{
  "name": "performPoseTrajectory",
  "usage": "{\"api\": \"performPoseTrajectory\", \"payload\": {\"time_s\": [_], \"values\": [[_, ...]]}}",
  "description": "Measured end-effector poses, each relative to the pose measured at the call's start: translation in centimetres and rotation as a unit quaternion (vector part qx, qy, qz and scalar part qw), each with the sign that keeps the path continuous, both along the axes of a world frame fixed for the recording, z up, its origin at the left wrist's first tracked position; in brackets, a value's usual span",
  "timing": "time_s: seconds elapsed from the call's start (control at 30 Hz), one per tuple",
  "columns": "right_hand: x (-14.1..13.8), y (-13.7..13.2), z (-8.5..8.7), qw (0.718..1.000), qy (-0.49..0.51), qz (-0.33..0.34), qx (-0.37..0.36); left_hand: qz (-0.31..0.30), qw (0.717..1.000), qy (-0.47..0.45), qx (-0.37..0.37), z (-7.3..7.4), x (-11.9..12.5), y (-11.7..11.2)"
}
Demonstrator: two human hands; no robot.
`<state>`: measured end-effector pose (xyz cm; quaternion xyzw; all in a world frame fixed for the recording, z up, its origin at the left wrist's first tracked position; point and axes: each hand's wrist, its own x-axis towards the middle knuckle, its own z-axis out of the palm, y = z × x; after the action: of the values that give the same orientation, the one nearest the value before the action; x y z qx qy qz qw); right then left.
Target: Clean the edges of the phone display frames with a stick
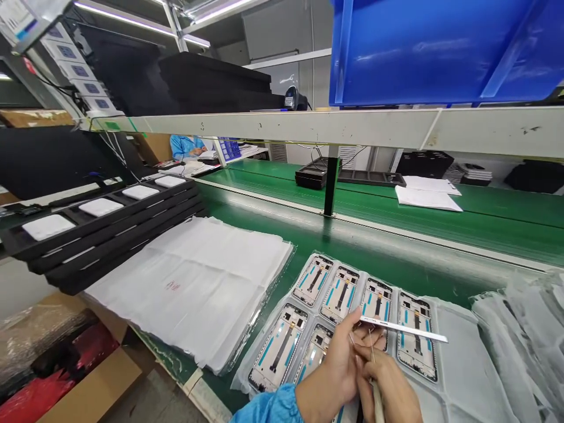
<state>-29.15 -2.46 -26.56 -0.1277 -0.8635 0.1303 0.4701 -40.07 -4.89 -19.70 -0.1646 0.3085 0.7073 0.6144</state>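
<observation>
My left hand (330, 370) is closed on a phone frame (409, 330), which is turned edge-on and shows as a thin white strip. Close below it, my right hand (392, 382) grips a slim pale tool (378, 399) with thin metal tips, apparently tweezers, pointed at the frame's near side. Whether the tips touch the frame cannot be made out. Under both hands lies a clear plastic tray (467, 358) with several phone frames (282, 346) in its pockets, each with a black flex cable and blue strips. My hands hide part of the tray's front row.
White-covered stacked trays (211, 276) lie to the left, beside black foam trays (132, 214) holding white pieces. Crumpled clear trays (529, 335) crowd the right. A shelf beam (282, 126) and blue bin (440, 53) hang overhead. A co-worker's blue sleeve (180, 147) shows far back.
</observation>
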Motion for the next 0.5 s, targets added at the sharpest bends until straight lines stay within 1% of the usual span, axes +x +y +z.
{"api": "performPoseTrajectory", "payload": {"time_s": [0.07,0.17,0.23,0.33,0.4,0.5], "values": [[-0.5,-0.4,0.8,0.998,-0.032,-0.010,0.052,-0.008,1.000,-0.008,-0.002,-0.2,0.3,-0.2],[0.2,-0.3,1.2,0.994,-0.048,-0.036,0.088,-0.016,1.000,-0.016,0.002,-0.2,0.6,-0.4],[0.6,-0.1,1.0,0.993,-0.054,-0.049,0.090,-0.026,1.000,-0.005,0.005,0.0,0.7,-0.4],[0.7,0.2,0.7,0.991,-0.073,-0.051,0.101,-0.046,0.999,0.002,-0.005,0.1,0.8,-0.4],[0.7,0.3,0.8,0.989,-0.090,-0.048,0.112,-0.049,0.999,-0.004,-0.009,-0.2,0.9,-0.5],[0.7,0.3,1.3,0.989,-0.093,-0.042,0.104,-0.037,0.999,0.002,0.000,-0.7,1.0,-0.5]]}}
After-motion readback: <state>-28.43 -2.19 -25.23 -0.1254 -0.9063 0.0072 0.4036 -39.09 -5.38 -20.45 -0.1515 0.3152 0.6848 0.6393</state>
